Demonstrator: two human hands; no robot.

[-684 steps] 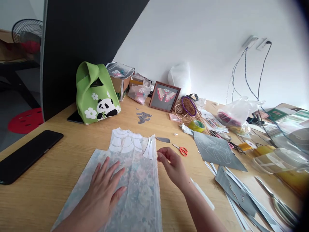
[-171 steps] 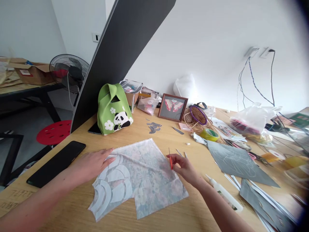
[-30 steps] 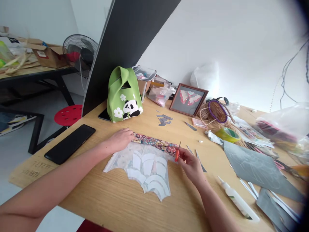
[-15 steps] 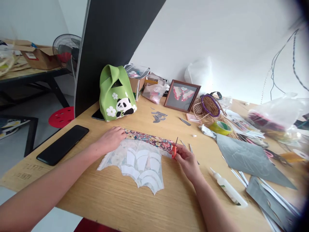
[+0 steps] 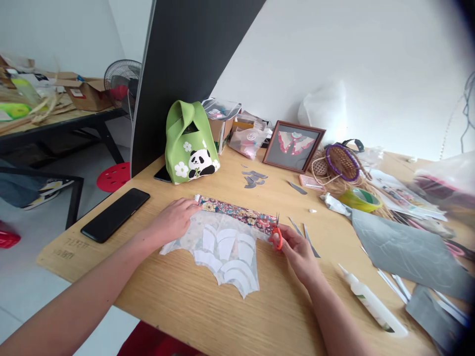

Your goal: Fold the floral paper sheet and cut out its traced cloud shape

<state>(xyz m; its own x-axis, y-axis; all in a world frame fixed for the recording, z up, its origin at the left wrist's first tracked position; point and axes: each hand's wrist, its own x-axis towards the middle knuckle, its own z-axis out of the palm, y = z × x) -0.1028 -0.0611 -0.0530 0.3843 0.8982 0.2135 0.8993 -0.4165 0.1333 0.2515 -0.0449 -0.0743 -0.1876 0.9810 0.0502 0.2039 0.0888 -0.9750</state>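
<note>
A piece of floral cloth (image 5: 193, 232) lies on the table, pale side up, with white curved paper pieces (image 5: 226, 242) on it. Its far edge is folded over into a colourful patterned strip (image 5: 237, 213). My left hand (image 5: 177, 217) rests with fingers laid flat by the strip's left end. Around small orange-handled scissors (image 5: 276, 235) at the strip's right end, my right hand (image 5: 295, 247) is closed. The scissors' blades point up and away from me, slightly parted. Thin grey slivers (image 5: 309, 241) lie just beyond that hand.
A black phone (image 5: 116, 215) lies at left, behind it a green panda bag (image 5: 193, 143). Farther back are grey scraps (image 5: 254, 179) and a framed collar (image 5: 293, 146). At right are a glue bottle (image 5: 373, 301), grey sheet (image 5: 404, 252) and yellow-green tape roll (image 5: 359, 199).
The view has turned left, so everything sits farther right. My left fingers have drawn back slightly, exposing the strip's left end. The scissors stay in my right hand, with both blade tips now showing.
</note>
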